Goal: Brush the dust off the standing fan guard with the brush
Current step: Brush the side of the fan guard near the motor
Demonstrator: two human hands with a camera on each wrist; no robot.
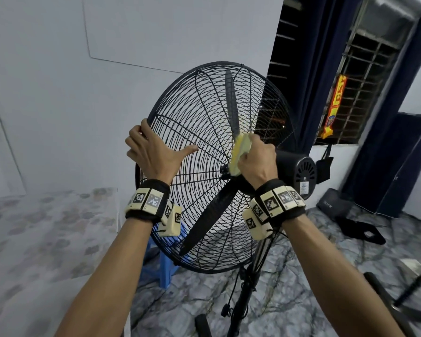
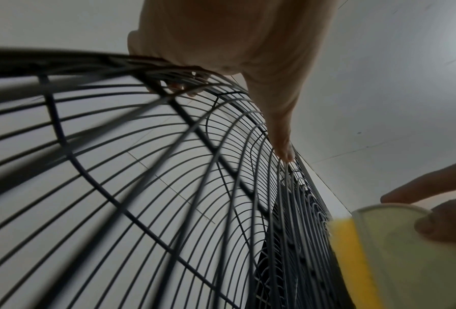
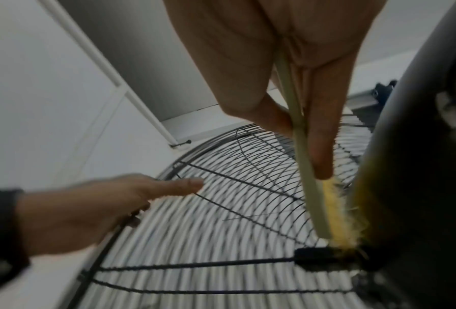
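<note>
A black standing fan with a round wire guard (image 1: 204,132) fills the middle of the head view, seen from its rear side. My left hand (image 1: 151,152) grips the guard's left rim (image 2: 153,69), fingers curled over the edge and thumb (image 2: 279,133) laid along the wires. My right hand (image 1: 255,161) holds a pale brush with yellow bristles (image 1: 240,152) against the guard near the hub, beside the motor housing (image 1: 299,171). In the right wrist view the bristles (image 3: 335,217) press on the wires by the hub, and the left hand (image 3: 89,209) shows on the rim.
A blue plastic stool (image 1: 165,263) stands behind the fan. The fan pole (image 1: 243,300) and a cable run down to the patterned floor. A dark curtain and barred window (image 1: 365,69) are at the right, black bags (image 1: 350,215) lie below, and a white wall (image 1: 46,93) is at the left.
</note>
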